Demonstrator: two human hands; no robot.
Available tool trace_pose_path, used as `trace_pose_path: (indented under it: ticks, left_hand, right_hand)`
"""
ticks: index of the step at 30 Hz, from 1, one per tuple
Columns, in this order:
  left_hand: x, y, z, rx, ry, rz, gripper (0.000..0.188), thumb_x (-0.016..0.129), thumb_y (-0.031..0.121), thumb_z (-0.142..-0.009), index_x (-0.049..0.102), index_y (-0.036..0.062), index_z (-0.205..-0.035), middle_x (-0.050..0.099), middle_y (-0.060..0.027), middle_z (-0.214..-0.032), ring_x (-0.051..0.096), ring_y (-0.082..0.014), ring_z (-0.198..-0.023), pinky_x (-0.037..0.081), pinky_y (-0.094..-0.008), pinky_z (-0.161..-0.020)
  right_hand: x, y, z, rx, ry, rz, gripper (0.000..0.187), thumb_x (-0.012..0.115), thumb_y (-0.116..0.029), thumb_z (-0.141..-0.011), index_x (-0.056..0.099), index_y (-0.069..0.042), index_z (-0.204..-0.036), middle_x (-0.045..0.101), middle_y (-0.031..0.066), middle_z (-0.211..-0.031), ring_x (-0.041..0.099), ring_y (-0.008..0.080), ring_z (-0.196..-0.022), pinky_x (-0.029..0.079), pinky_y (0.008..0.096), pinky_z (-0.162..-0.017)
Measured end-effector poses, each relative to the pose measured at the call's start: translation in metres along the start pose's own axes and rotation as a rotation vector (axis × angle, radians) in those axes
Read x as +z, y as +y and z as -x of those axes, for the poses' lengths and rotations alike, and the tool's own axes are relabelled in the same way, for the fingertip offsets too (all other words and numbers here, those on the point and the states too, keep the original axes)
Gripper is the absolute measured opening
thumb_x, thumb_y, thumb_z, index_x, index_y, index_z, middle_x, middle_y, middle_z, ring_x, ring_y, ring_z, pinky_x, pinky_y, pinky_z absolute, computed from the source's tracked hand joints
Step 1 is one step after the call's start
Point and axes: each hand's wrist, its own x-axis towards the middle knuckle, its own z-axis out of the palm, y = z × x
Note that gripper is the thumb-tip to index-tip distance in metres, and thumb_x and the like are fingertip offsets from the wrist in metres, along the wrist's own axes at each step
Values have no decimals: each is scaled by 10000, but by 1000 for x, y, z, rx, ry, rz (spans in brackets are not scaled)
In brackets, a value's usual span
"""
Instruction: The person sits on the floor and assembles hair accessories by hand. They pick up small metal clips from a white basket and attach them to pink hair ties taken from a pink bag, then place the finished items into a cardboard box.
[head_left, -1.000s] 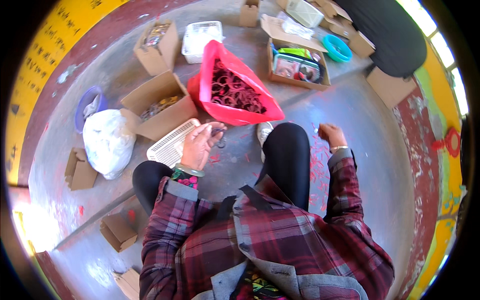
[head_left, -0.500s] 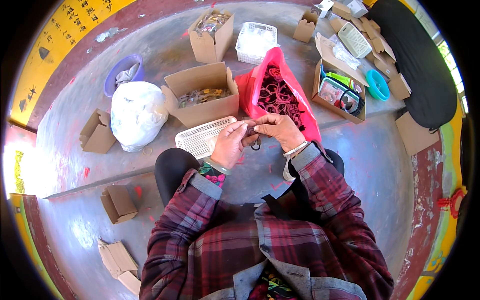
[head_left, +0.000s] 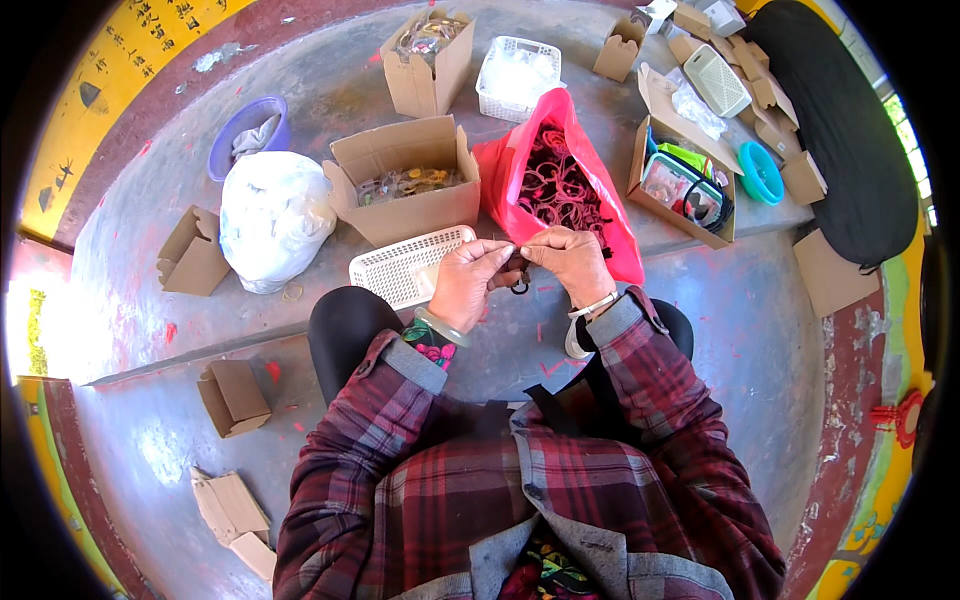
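Note:
My left hand (head_left: 467,283) and my right hand (head_left: 572,263) meet in front of my knees, fingertips pinched together on a small dark ring-shaped piece (head_left: 519,277) that hangs between them. Just beyond the hands lies an open red plastic bag (head_left: 505,170) full of dark red rings (head_left: 556,186). A white plastic mesh basket (head_left: 405,265) lies on the concrete floor beside my left hand. My plaid sleeves come up from the lower edge.
An open cardboard box (head_left: 408,186) with small metal parts stands left of the red bag. A tied white bag (head_left: 271,217), a purple bowl (head_left: 243,132), another white basket (head_left: 517,74), a box of coloured items (head_left: 684,180), a teal bowl (head_left: 761,172) and several small empty cartons lie around.
My right hand came from the floor at my right side over to my left hand and joined it on the small piece. The view swung left and down.

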Motion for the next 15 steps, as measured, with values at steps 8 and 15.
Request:
trace_pose_path:
  ticks: [8, 15]
  left_hand:
    - [-1, 4, 0, -44, -8, -3, 170, 512, 74, -893, 576, -51, -989, 629, -116, -928, 635, -177, -832, 548, -267, -700]
    - [-1, 7, 1, -83, -41, 30, 198, 499, 97, -903, 563, -40, -1031, 630, -104, -939, 631, -159, -832, 546, -266, -707]
  right_hand:
    - [1, -2, 0, 66, -18, -55, 118, 665, -49, -760, 665, 33, -845, 649, 37, -789, 574, 80, -701, 465, 220, -657]
    - [1, -2, 0, 148, -60, -268, 185, 648, -20, -770, 653, 33, -947, 656, 50, -832, 600, 98, -732, 487, 231, -689]
